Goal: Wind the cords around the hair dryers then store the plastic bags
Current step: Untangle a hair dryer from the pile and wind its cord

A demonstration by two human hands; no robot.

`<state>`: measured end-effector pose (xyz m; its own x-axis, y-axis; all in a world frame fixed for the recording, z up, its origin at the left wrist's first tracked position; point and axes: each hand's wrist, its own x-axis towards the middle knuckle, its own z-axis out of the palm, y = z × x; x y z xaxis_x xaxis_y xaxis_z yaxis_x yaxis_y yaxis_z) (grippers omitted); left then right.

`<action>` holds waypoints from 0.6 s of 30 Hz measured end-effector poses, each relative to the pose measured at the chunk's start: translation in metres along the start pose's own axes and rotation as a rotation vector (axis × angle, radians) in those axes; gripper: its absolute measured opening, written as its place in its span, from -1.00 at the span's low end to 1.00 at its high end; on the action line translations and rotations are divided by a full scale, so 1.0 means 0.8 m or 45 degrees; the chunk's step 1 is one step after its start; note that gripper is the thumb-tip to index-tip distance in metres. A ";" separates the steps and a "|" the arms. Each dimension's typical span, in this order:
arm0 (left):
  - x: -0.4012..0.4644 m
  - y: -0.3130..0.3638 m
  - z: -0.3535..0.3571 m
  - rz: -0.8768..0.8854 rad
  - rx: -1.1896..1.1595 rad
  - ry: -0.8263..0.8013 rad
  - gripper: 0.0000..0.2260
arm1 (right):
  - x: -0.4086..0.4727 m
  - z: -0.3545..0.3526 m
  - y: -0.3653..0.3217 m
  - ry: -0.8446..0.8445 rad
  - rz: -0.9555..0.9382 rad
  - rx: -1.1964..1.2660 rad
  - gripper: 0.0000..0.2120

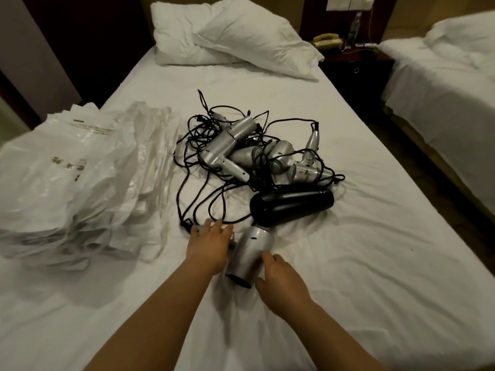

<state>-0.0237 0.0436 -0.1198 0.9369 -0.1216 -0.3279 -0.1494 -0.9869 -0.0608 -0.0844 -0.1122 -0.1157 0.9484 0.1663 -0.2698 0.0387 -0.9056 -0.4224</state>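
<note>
On the near part of the white bed (348,263), a silver hair dryer (250,254) lies with its black-rimmed nozzle toward the camera. The left hand (207,246) curls around its handle; the right hand (281,277) rests against the barrel side, fingers bent on it. Beyond lie a black hair dryer (292,207) and a heap of silver dryers (257,153) tangled in loose black cords (198,188). A stack of white plastic bags (80,183) sits left.
</note>
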 end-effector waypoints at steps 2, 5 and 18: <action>0.011 -0.003 0.011 -0.032 0.020 -0.049 -0.44 | 0.003 0.003 0.001 -0.033 0.038 0.063 -0.56; 0.022 0.004 0.019 -0.042 0.023 0.074 -0.59 | 0.010 0.004 0.006 -0.043 0.067 0.177 -0.62; 0.012 0.015 -0.044 0.188 -0.318 0.326 -0.63 | 0.021 -0.048 0.026 0.630 0.222 0.952 -0.87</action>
<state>-0.0051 0.0268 -0.0902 0.9643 -0.2558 -0.0677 -0.2368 -0.9483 0.2112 -0.0554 -0.1435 -0.0957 0.9550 -0.2917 -0.0530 -0.1677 -0.3843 -0.9078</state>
